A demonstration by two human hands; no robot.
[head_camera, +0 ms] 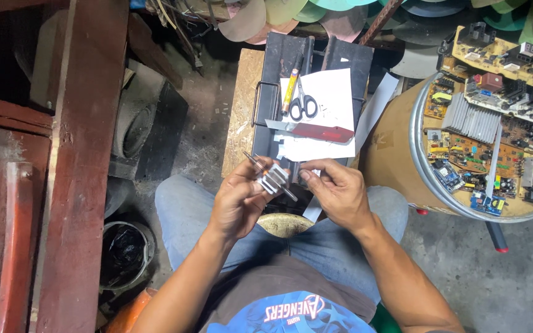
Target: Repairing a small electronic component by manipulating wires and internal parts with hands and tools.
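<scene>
My left hand [237,200] grips a small ribbed metal heat sink [273,179] with a thin dark rod [255,163] running through or alongside it. My right hand [334,188] pinches the right side of the same piece, fingers closed near the rod's lower end. Both hands are held above my knees, just in front of a dark metal box [285,55]. On the box lie white paper sheets [331,92], black-handled scissors [303,102], a yellow-orange tube [289,89] and a flat red piece [322,131].
A round drum [396,154] at the right carries a tray piled with several circuit boards [495,123] and a finned heat sink. A wooden board [242,111] leans left of the box. Red-brown timber beams [84,154] stand at the left, a black bucket [124,253] below.
</scene>
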